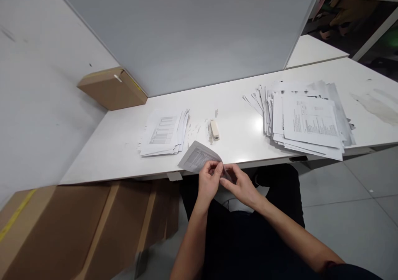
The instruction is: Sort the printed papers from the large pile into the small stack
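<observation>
A printed paper sheet point(195, 157), greyish in shadow, is held over the table's front edge, with its far end resting near the tabletop. My left hand point(209, 180) pinches its near right corner between thumb and fingers. Close beside it, my right hand point(241, 185) has its fingers curled round the same corner. Whether it is one sheet or several together, I cannot tell. Beyond my hands, a small cream-coloured stapler point(214, 129) lies on the white table point(236, 137).
A stack of printed papers point(163, 132) lies on the left. A larger, uneven pile of papers point(311, 120) sits at the right, overhanging the front edge. A cardboard box point(113, 90) stands at the back left, and more cardboard boxes point(71, 230) are below the table. A grey panel point(199, 35) rises behind.
</observation>
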The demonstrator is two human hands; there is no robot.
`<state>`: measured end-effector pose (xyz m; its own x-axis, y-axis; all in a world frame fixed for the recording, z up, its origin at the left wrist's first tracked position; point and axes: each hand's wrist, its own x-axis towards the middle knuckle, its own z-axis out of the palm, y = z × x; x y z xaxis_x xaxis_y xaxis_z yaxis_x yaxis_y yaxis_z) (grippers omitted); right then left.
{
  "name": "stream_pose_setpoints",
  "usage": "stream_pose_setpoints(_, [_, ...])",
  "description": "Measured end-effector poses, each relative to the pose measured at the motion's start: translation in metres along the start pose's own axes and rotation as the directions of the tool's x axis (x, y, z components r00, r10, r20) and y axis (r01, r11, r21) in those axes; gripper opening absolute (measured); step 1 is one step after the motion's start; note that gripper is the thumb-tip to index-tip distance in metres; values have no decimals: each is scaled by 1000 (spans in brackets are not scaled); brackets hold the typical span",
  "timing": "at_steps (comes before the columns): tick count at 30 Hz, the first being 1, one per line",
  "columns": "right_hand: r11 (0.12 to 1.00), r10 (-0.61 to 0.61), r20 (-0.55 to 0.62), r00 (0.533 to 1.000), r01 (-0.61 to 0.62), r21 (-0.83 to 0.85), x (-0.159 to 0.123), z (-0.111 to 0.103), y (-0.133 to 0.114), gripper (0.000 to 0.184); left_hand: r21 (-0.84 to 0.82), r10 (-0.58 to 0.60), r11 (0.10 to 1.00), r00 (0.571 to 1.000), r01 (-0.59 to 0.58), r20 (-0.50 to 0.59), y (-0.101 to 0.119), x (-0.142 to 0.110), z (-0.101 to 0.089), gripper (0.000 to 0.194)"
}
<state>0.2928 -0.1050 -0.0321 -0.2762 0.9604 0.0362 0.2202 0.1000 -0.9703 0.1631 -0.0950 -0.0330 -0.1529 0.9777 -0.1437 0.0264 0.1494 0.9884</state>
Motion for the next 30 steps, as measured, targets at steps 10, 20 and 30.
stream_pose_setpoints(10, [993,-112,19,994,111,47,-3,0,-5,29,-135,-56,989,998,61,35,-1,-2,-2,29])
stream_pose_setpoints(20, [975,91,28,995,-95,201,-7,-3,0,33,-301,-107,946,992,122,64,-5,-3,-2,28])
stream_pose_setpoints(30, [923,268,258,928,-324,209,10,-17,15,37,419,95,898,988,-136,118,6,-33,-19,20])
